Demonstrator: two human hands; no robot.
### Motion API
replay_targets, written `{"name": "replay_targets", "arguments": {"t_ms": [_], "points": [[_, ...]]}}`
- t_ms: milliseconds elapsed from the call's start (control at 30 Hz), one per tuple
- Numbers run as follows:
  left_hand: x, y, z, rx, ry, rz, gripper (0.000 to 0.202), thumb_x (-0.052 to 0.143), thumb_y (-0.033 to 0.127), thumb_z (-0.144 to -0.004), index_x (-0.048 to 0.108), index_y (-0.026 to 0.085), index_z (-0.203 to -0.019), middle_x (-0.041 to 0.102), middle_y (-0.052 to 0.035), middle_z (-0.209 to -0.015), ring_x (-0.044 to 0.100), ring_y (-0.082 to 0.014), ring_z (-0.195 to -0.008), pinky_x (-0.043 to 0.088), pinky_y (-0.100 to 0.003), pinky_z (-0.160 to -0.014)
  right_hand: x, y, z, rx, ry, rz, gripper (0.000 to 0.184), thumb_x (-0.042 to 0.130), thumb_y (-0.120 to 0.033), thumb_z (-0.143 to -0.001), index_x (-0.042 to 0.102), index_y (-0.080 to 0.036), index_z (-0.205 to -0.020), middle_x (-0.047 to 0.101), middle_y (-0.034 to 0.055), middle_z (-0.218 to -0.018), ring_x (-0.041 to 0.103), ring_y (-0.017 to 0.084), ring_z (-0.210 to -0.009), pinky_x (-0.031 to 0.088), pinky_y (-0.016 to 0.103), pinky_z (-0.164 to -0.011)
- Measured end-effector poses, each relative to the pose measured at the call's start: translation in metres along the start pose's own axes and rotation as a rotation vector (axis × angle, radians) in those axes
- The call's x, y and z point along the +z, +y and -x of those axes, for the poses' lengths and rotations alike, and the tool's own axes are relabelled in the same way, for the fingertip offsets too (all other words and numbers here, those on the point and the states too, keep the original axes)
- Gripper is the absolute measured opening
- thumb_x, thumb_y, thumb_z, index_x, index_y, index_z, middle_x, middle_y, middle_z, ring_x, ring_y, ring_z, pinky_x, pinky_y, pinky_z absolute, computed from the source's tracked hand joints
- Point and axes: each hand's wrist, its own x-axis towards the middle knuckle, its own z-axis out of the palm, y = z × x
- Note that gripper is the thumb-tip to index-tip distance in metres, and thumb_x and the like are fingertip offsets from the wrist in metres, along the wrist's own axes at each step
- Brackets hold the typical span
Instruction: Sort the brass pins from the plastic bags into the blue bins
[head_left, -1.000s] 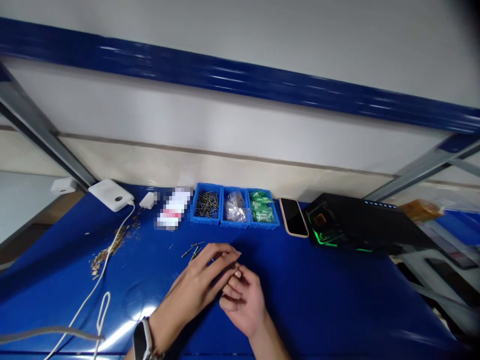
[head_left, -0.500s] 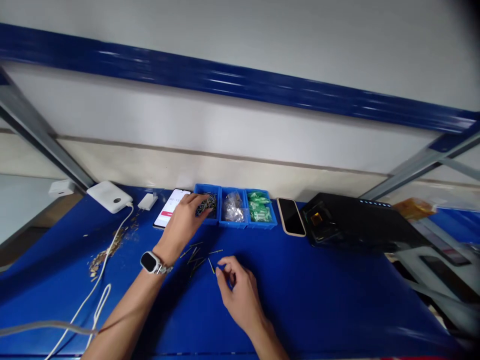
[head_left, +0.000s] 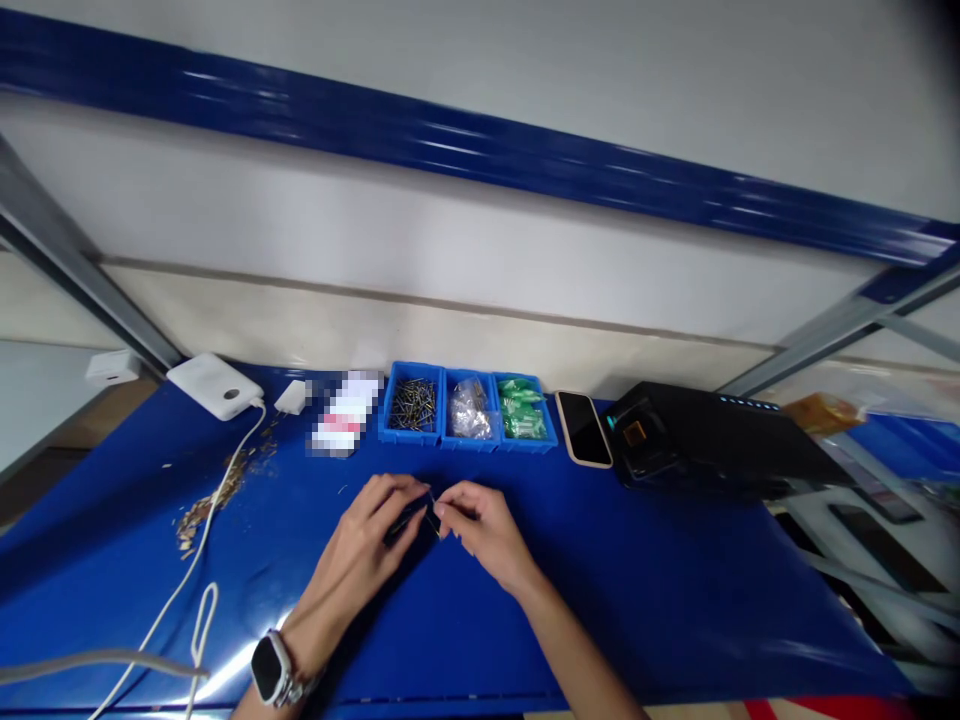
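Observation:
My left hand [head_left: 364, 535] and my right hand [head_left: 484, 530] meet over the blue workbench top [head_left: 637, 600], just in front of the bins. The left fingers grip a slender dark part [head_left: 405, 522]. The right fingertips pinch a small brass-tipped pin [head_left: 433, 520] at its end. The fingers hide most of both pieces, so I cannot tell whether they are joined. A smartwatch [head_left: 271, 670] sits on my left wrist. Any loose pins under my hands are hidden.
A blue three-compartment bin [head_left: 469, 410] holds metal pins, a clear bag and green packets. A phone [head_left: 583, 428] and a black device [head_left: 697, 435] stand to its right. On the left lie brass shavings [head_left: 210, 500], a white power bank [head_left: 214, 387] and a white cable [head_left: 202, 540].
My left hand has come back from the bin to the middle of the bench and now meets my right hand. The loose pins seen on the bench earlier are no longer visible.

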Motion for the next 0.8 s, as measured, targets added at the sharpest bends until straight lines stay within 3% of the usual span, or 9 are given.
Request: {"name": "replay_targets", "arguments": {"t_ms": [133,233,400,567,700,800], "points": [[0.009,0.013,0.007,0.036,0.017,0.006,0.030,0.057,0.029,-0.097,0.055,0.024,-0.126,0.060,-0.0087,-0.116,0.061,-0.0229,-0.109,0.054,-0.036,-0.091,0.014,0.008,0.013,0.137,0.036,-0.443,0.031,0.068,-0.050,-0.078,0.057,-0.021,-0.082,0.031,-0.0114,-0.049,0.021,0.008,-0.042,0.016,0.021,-0.041],[0.015,0.018,0.007,0.048,0.036,0.041,0.023,0.052,0.026,-0.099,0.057,0.023,-0.122,0.062,-0.0088,-0.112,0.064,-0.0210,-0.102,0.056,-0.034,-0.087,0.020,0.007,0.021,0.186,0.065,-0.615,0.035,0.074,-0.049,-0.073,0.054,-0.021,-0.074,0.019,-0.0133,-0.050,0.012,0.007,-0.044,0.014,0.021,-0.041],[0.013,0.020,0.004,0.115,0.053,0.065,0.021,0.050,0.021,-0.100,0.059,0.022,-0.119,0.063,-0.0087,-0.108,0.064,-0.0198,-0.098,0.055,-0.033,-0.085,0.022,0.001,0.029,0.327,0.102,-0.943,0.029,0.082,-0.030,-0.066,0.055,-0.019,-0.070,0.022,-0.0120,-0.051,0.015,0.007,-0.047,0.013,0.021,-0.044],[0.010,0.023,0.001,0.134,0.050,0.077,0.020,0.055,0.019,-0.097,0.059,0.021,-0.117,0.063,-0.0089,-0.107,0.063,-0.0200,-0.098,0.054,-0.034,-0.086,0.021,0.000,0.030,0.383,0.081,-1.073,0.024,0.079,-0.023,-0.066,0.056,-0.018,-0.070,0.026,-0.0118,-0.049,0.018,0.006,-0.046,0.015,0.020,-0.044],[0.010,0.028,-0.002,0.138,0.062,0.176,0.022,0.055,0.017,-0.096,0.061,0.022,-0.117,0.063,-0.0087,-0.106,0.063,-0.0191,-0.097,0.054,-0.030,-0.082,0.023,-0.001,0.031,0.387,0.103,-1.096,0.022,0.076,-0.024,-0.066,0.055,-0.019,-0.071,0.030,-0.0109,-0.050,0.020,0.006,-0.046,0.017,0.019,-0.045],[0.010,0.028,-0.004,0.092,0.101,0.317,0.017,0.057,0.016,-0.095,0.065,0.023,-0.108,0.065,-0.0059,-0.101,0.064,-0.0173,-0.092,0.054,-0.028,-0.080,0.024,-0.002,0.033,0.272,0.121,-0.985,0.026,0.077,-0.030,-0.069,0.054,-0.020,-0.072,0.032,-0.0102,-0.050,0.020,0.006,-0.046,0.015,0.020,-0.045]]}}
